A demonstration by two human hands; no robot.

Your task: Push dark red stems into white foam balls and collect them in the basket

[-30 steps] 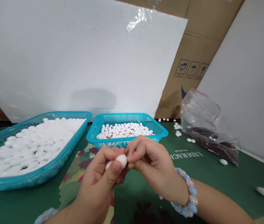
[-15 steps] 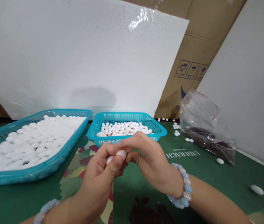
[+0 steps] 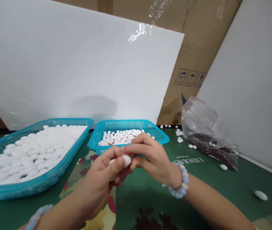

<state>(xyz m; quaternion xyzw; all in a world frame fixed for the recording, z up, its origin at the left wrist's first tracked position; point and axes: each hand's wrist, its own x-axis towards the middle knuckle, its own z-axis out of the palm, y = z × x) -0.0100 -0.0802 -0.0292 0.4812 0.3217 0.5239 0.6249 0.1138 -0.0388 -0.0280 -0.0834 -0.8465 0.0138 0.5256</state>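
L hand (image 3: 97, 179): you've got a narrow pinch, thumb & fingers closed on the white oval pc.
R hand (image 3: 154, 161): fingers bent right beside the pc, index tip at your L index; can't tell if they grip anything.
White oval pc (image 3: 127, 160): up between your hands, above the green table cover (image 3: 227, 201), in front of the small teal basket; prob mid-work, not yet set down. Another bit of white shows behind your L thumb; can't tell if it's a 2nd pc.
Big teal basket (image 3: 8, 193): on your left, well filled w/ white pcs (image 3: 40, 153); if that's your supply, lots left.
Small teal basket (image 3: 163, 139): holds a layer of smaller-looking white pcs (image 3: 119, 135) w/ reddish-brown bits (image 3: 110, 143) among them; can't tell if any are done.
Plastic bag (image 3: 198, 115): to the right, a fair amt of dark brown stuff (image 3: 210, 148) inside, so not used up.
Dark crumbs (image 3: 150, 220): on the cover, nearest you, not cleared.
Loose pcs (image 3: 260, 195): several scattered on your right, incl. 1 pair by the bag; not in either basket.
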